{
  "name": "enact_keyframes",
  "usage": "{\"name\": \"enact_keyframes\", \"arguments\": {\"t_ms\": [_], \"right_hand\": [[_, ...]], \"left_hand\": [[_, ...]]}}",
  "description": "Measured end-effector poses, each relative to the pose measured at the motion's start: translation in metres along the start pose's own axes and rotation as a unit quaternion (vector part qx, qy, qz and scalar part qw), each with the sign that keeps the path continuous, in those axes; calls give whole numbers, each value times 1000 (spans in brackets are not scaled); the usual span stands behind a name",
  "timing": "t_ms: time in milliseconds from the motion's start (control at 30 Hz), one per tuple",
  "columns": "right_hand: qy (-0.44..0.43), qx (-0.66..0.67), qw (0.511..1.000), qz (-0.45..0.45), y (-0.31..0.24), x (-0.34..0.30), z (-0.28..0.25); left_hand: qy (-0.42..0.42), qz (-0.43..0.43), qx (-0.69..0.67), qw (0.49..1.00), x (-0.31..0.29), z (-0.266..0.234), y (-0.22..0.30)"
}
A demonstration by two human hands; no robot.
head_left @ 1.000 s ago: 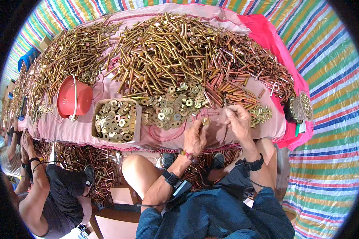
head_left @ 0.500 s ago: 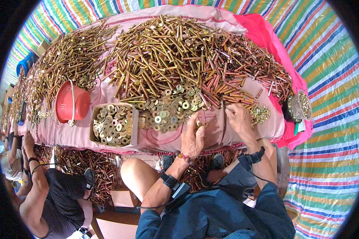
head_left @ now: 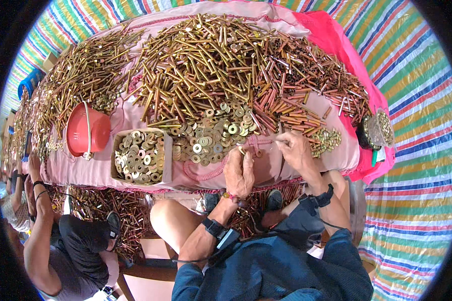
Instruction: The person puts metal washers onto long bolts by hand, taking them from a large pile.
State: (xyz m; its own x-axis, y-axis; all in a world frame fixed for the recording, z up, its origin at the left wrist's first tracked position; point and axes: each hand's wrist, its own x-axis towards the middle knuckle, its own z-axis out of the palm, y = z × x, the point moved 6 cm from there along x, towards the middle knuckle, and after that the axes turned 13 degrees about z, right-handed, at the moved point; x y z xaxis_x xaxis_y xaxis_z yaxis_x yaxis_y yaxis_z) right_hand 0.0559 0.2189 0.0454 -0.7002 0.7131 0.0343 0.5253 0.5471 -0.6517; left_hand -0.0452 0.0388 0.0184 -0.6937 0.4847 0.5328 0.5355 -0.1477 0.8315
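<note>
My left hand is raised over the near edge of the pink-covered table, its fingertips pinching a small brass washer. My right hand is just to its right and holds a long thin brass bolt pointing left toward the washer. Just beyond the hands lies a loose heap of brass washers. A big pile of long brass bolts and a pile of copper-coloured sleeves fill the table behind.
A cardboard box of washers and a red bucket stand at the left. A heap of small nuts and a dark bag sit at the right. Another person sits at lower left. More bolts lie under the table.
Both hands shifted slightly; the left hand has lifted a washer up toward the bolt tip held by the right hand.
</note>
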Motion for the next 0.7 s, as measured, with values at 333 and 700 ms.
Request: {"name": "enact_keyframes", "arguments": {"t_ms": [333, 700], "right_hand": [[23, -20, 999, 26, 6, -25, -21], [47, -69, 995, 49, 30, -10, -47]], "left_hand": [[-8, -29, -9, 999, -7, 0, -6], [-41, 1, 7, 999, -11, 9, -13]]}}
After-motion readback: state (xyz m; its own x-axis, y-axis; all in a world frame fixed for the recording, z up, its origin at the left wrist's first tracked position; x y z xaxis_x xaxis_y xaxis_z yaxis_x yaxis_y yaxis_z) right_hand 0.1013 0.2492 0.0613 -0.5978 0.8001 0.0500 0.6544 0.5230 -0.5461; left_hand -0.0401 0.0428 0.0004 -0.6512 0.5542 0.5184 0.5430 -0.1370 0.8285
